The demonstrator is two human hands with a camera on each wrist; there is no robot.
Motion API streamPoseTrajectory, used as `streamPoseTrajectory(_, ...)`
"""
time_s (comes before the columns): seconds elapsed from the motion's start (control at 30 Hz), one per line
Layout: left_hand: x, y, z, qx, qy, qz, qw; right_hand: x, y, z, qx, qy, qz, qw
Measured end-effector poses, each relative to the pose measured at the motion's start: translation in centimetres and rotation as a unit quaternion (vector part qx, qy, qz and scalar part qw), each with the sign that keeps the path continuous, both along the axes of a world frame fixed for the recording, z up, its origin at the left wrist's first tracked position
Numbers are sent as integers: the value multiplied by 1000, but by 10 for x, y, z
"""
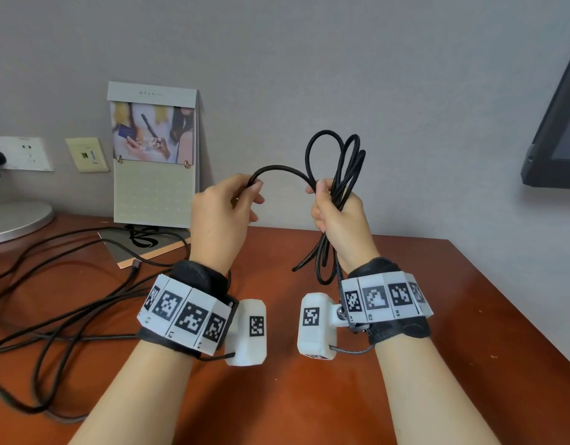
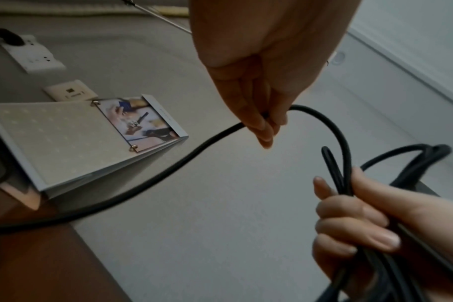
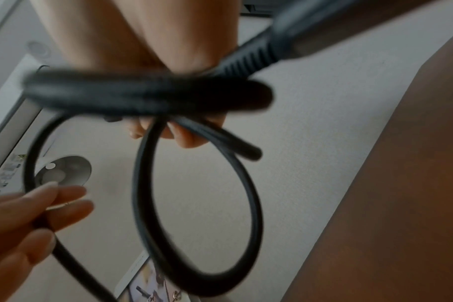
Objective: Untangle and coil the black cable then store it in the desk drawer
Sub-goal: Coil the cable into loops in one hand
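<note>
The black cable (image 1: 338, 155) is held up above the brown desk (image 1: 421, 316). My right hand (image 1: 328, 200) grips a bundle of its loops in a fist; loops stand above the fist and hang below it. A strand arcs left to my left hand (image 1: 249, 191), which pinches it between thumb and fingers. In the left wrist view the left hand (image 2: 265, 124) pinches the cable (image 2: 168, 169), which runs on down to the desk at the left, while the right hand (image 2: 354, 220) clasps the loops. The right wrist view shows a cable loop (image 3: 255, 204) below the right hand's fingertips (image 3: 186, 137). No drawer is in view.
Black cable strands (image 1: 68, 303) sprawl over the desk's left half. A desk calendar (image 1: 155, 175) stands against the wall, with a booklet (image 1: 142, 245) in front of it. A lamp base (image 1: 17, 220) and wall sockets (image 1: 20, 152) are at the left. A monitor (image 1: 556, 123) is at the right.
</note>
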State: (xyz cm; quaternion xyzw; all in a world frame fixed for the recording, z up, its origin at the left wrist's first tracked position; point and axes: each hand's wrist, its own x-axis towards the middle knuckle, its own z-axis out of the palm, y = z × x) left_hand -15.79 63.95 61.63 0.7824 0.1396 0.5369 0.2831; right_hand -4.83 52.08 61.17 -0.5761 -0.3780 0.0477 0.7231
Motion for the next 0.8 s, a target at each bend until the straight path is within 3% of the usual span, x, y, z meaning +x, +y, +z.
streamPoseTrajectory(0.23, 3, -14, 5, -8, -9, -67, 998, -4, 5, -6, -67, -91, 6, 994)
streamPoseTrajectory(0.4, 3, -10, 5, 5, 30, -66, 997, 1, 5, -4, -5, -35, -27, 999)
streamPoseTrajectory(0.6, 8, 6, -15, 13, 158, 40, 987, 4, -1, 2, 78, 37, -9, 996)
streamPoseTrajectory(0.8, 11, -8, -7, 16, 130, 1, 991, -2, 4, -3, 19, -10, -1, 1000)
